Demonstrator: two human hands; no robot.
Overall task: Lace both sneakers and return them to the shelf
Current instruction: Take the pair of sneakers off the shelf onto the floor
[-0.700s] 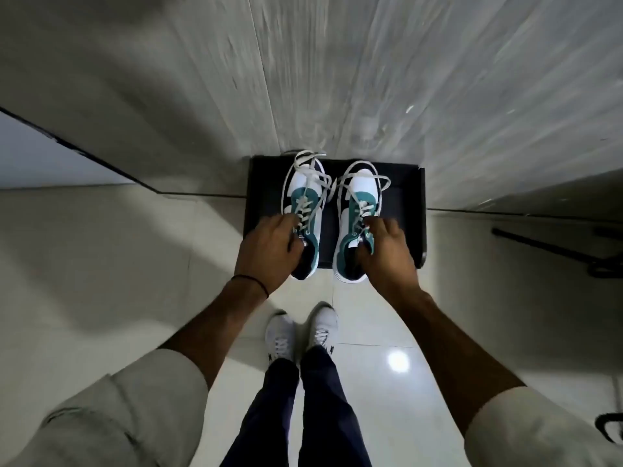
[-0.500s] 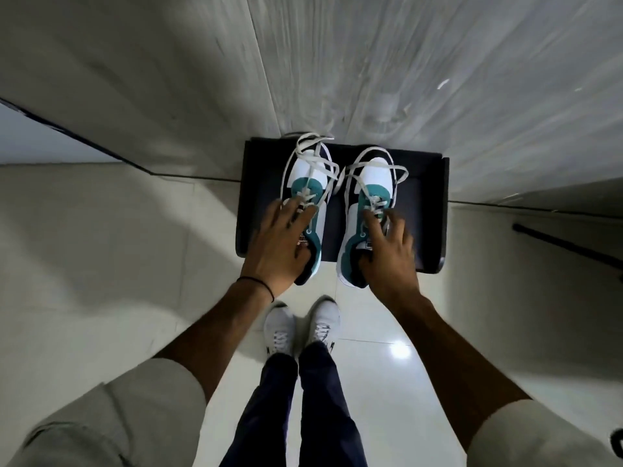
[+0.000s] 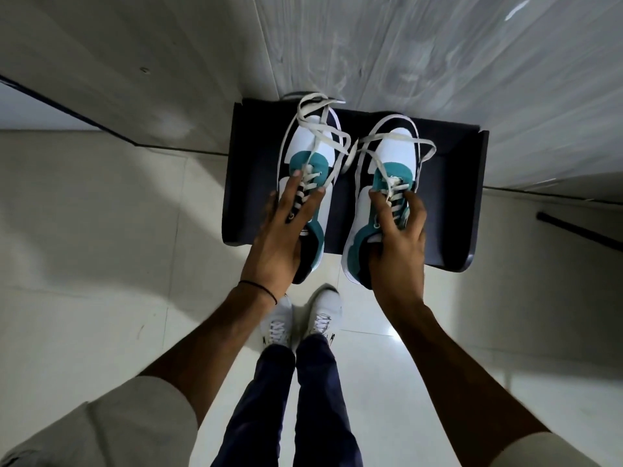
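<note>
Two white, teal and black sneakers are held over a low black shelf against the wall. My left hand grips the left sneaker from above, fingers spread along its laced tongue. My right hand grips the right sneaker at its collar, fingers on both sides of the laces. Loose white lace ends trail over both toes and cross between the shoes. The heels stick out past the shelf's front edge.
A pale wood-grain wall panel rises behind the shelf. My own feet in white sneakers stand on the glossy white tile floor just in front. A dark rod lies on the floor at the right.
Both sneakers and my hands now look larger and closer in the view, and the shelf has shifted right. My grip on each shoe is the same.
</note>
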